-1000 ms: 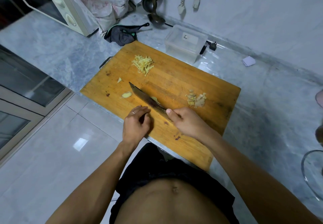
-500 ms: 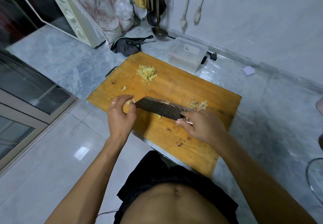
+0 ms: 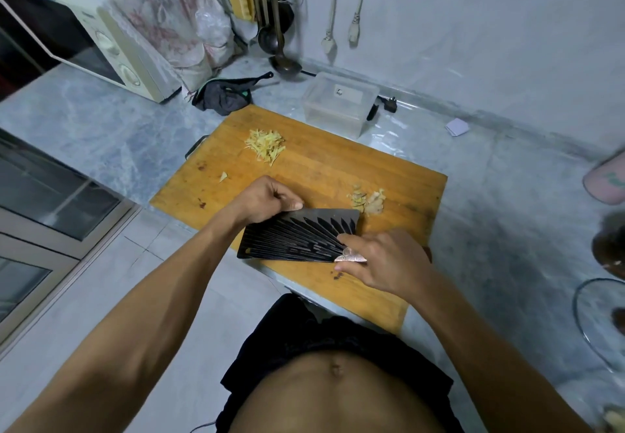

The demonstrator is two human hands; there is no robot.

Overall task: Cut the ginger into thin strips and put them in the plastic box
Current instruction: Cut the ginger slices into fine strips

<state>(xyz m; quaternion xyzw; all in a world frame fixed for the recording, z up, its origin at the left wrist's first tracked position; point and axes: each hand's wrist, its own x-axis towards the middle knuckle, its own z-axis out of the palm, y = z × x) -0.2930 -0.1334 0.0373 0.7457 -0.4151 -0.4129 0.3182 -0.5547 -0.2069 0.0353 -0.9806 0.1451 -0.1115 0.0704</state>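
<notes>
Cleaver (image 3: 297,239) lies flat on board (image 3: 399,175), long axis 9-to-3; right hand (image 3: 385,263) grips handle; left hand (image 3: 267,201) curled at spine, contents hidden; strips (image 3: 265,145) at 12 from left hand, nearer it; box (image 3: 340,102) at 1, beyond board.

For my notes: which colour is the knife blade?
Black knife blade, with a feather-like pattern; head view.

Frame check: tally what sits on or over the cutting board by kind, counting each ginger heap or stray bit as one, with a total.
Shredded ginger strips pile: 1
Ginger scraps pile: 1
Stray ginger bit: 1
Cleaver: 1
Hands: 2, left hand, right hand
Total: 6
</notes>
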